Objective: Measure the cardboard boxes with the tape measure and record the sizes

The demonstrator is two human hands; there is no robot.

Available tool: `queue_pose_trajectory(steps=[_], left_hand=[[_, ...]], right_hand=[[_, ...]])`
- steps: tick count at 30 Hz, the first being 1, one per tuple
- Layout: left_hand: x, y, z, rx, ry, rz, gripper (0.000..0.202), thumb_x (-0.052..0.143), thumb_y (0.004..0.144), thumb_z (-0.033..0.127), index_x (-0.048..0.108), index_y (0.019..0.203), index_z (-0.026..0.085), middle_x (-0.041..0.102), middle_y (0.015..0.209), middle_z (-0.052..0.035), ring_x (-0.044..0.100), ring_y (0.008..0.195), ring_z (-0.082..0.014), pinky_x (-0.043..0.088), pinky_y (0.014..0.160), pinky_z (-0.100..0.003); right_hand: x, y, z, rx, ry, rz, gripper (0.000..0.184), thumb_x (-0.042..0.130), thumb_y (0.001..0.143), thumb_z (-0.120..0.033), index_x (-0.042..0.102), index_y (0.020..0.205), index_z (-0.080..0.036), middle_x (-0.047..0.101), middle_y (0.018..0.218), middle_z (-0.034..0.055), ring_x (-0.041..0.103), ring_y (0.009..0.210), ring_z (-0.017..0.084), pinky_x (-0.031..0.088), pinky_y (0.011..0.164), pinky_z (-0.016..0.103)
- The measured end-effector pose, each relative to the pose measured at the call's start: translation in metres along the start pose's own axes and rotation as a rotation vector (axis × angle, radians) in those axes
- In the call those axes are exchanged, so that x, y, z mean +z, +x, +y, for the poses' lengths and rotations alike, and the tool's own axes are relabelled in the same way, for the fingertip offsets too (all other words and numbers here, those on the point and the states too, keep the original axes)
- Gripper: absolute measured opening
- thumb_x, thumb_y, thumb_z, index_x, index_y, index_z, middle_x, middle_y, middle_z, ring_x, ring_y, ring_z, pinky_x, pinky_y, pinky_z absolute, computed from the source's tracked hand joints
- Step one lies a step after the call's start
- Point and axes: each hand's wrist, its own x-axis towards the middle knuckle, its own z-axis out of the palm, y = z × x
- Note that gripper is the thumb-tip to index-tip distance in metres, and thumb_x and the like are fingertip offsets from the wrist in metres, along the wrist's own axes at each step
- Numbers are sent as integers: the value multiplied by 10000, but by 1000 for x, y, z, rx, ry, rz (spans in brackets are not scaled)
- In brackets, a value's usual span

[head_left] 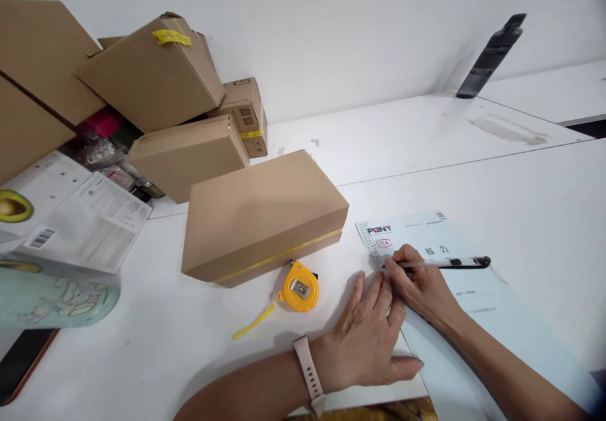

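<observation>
My right hand (pixel 423 288) is closed around a pen (pixel 442 262) with a clear barrel and black ends. Its tip points left, by the left edge of a pale blue report booklet (pixel 473 282) printed with "PONY" and a red mark. Whether the tip touches paper I cannot tell. My left hand (pixel 367 332) lies flat with its fingers stretched out, close beside the right hand and over a white sheet or cover (pixel 374 396) with a yellowish picture at its lower edge. A pink watch band (pixel 308 370) circles the left wrist.
Left of my hands is a yellow tape measure (pixel 300 286) with a strap, against a flat cardboard box (pixel 265 213). More cardboard boxes (pixel 156 80) are piled back left. A green bottle (pixel 61 298) lies near a phone (pixel 23 361). One dark bottle (pixel 490 58) stands back right.
</observation>
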Motion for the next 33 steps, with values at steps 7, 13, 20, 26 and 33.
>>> queue_pose_trajectory(steps=[7, 13, 20, 26, 33], left_hand=[[2, 0, -1, 5, 12, 7, 850, 385, 963, 669, 335, 1480, -4, 345, 1580, -263, 213, 1520, -362, 150, 1239, -522], [2, -1, 0, 3, 5, 7, 854, 389, 964, 665, 327, 1484, -10, 330, 1588, -264, 197, 1525, -363, 146, 1242, -525], [3, 0, -1, -2, -8, 13, 859, 396, 961, 665, 317, 1491, -7, 306, 1601, -262, 181, 1530, -362, 151, 1244, -524], [2, 1, -1, -4, -22, -6, 853, 397, 965, 661, 316, 1491, -7, 316, 1597, -262, 191, 1529, -363, 146, 1246, -531], [2, -1, 0, -4, -8, -6, 844, 393, 967, 660, 331, 1484, -4, 328, 1590, -264, 210, 1523, -366, 157, 1242, -531]], right_hand=[[1, 1, -2, -17, -23, 9, 278, 500, 927, -446, 422, 738, -257, 467, 563, -51, 446, 515, 141, 372, 496, 282], [2, 2, -1, -42, -30, 17, 269, 505, 929, -424, 421, 736, -257, 473, 559, -54, 440, 509, 137, 371, 489, 276], [0, 1, 0, -61, -42, 14, 251, 511, 923, -379, 423, 723, -257, 490, 560, -53, 464, 519, 138, 385, 501, 273], [0, 2, -1, -56, -13, 24, 255, 514, 929, -375, 416, 724, -257, 477, 553, -54, 442, 511, 134, 372, 487, 270], [0, 0, -1, -35, 32, 53, 267, 529, 929, -400, 423, 731, -255, 436, 542, -65, 423, 483, 124, 346, 453, 259]])
